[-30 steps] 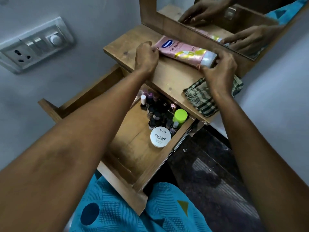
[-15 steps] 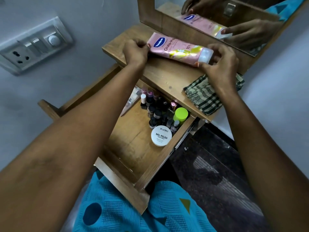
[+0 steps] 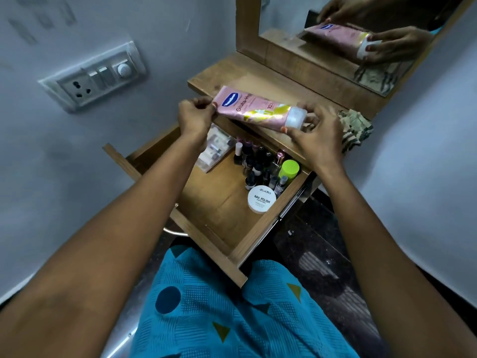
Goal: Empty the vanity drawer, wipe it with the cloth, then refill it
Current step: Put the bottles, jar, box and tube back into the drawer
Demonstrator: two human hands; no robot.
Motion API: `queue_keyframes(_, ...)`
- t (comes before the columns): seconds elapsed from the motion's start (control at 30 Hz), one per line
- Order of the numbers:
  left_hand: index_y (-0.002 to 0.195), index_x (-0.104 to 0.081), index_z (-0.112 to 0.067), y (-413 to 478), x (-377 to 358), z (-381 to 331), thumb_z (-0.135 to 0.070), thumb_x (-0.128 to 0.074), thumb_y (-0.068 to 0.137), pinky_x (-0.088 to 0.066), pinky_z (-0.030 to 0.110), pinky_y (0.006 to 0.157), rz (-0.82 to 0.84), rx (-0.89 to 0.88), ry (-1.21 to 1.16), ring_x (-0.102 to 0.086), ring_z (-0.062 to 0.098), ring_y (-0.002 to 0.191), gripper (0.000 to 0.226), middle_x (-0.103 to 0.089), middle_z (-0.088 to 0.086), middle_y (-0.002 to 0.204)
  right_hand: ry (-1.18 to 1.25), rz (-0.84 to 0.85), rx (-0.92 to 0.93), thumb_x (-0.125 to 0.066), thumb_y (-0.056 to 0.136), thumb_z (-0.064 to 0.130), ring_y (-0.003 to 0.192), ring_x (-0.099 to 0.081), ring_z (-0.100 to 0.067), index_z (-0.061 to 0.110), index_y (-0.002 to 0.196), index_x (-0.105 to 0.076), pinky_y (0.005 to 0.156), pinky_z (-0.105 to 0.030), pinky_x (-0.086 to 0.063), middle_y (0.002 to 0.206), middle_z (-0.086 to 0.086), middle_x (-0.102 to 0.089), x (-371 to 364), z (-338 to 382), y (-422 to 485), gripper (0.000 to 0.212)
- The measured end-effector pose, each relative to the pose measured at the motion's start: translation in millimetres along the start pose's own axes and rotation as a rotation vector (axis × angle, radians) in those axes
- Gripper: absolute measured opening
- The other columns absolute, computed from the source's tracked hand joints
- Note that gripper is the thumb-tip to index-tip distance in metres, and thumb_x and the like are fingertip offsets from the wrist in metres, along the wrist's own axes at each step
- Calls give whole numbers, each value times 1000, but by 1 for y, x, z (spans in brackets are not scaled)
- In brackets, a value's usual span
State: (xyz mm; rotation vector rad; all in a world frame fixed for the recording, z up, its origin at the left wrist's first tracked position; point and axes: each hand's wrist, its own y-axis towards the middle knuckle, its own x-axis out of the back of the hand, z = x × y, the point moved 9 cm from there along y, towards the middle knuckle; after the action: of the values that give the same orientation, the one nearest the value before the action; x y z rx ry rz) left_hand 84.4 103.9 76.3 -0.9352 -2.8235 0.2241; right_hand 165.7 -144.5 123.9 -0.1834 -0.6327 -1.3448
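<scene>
Pink lotion tube (image 3: pixel 258 108) is off the vanity top (image 3: pixel 271 71) now, pulled from the mirror (image 3: pixel 284 16) side to the top's near edge, above the far end of the open drawer (image 3: pixel 206 242). Left hand (image 3: pixel 195 117) pinches the crimped end, fingers curled. Right hand (image 3: pixel 317 130) has its fingertips wrapped round the white cap end. Tube is roughly level, cap to the right.

Reads as the refill step. Bottles (image 3: pixel 254 164) and round tin (image 3: pixel 262 198) are packed on the right, clear packet (image 3: pixel 214 151) at far left, and the bare floor is left-near.

Best move: lower the tube flat onto that bare strip, parallel to the bottle row. Keep the cap end clear so nothing tips, and release only once it rests. Cloth (image 3: pixel 356 127) sits on the top, just beside the right hand.
</scene>
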Motion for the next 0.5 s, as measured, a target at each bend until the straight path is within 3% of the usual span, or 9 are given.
queue_keyframes(0.07, 93, -60, -7, -5, 15, 8, -4, -58, 88, -56, 37, 86, -6, 19, -24, -66, 26, 95, 7, -65, 19, 106, 6, 12, 20, -78, 67, 6, 98, -57, -15, 9, 116, -58, 69, -8, -49, 120, -7, -50, -6, 4, -15, 53)
queue_keyframes(0.13, 101, -61, -1, -10, 31, 14, -4, -58, 87, -57, 28, 76, -22, 11, 3, -65, 20, 84, 14, -64, 16, 98, 30, 35, 26, -79, 66, 6, 96, -57, -16, 9, 115, -60, 69, -5, -47, 117, -7, -51, -13, 6, -29, 53)
queue_keyframes(0.2, 107, -59, 5, -16, 44, 18, -2, -57, 87, -53, 19, 66, -7, 8, 24, -60, 17, 75, 21, -61, 13, 90, 60, 58, 8, -80, 64, 5, 97, -58, -20, 7, 113, -61, 80, -24, -54, 116, -10, -52, -21, 7, -43, 53)
queue_keyframes(0.27, 110, -58, 7, -22, 56, 25, 1, -57, 87, -48, 16, 63, 11, 28, 61, -58, 18, 79, 24, -60, 10, 85, 67, 86, -14, -80, 63, 4, 100, -58, -22, 6, 111, -62, 86, -39, -53, 116, -11, -51, -29, 8, -56, 52)
queue_keyframes(0.5, 112, -59, 3, -30, 85, 44, -2, -60, 85, -46, 31, 93, 103, 56, 387, -57, 24, 107, 27, -61, 19, 117, 71, 188, -78, -80, 63, 3, 103, -57, -26, 9, 107, -61, 85, -42, -53, 116, -7, -50, -59, -3, -100, 48)
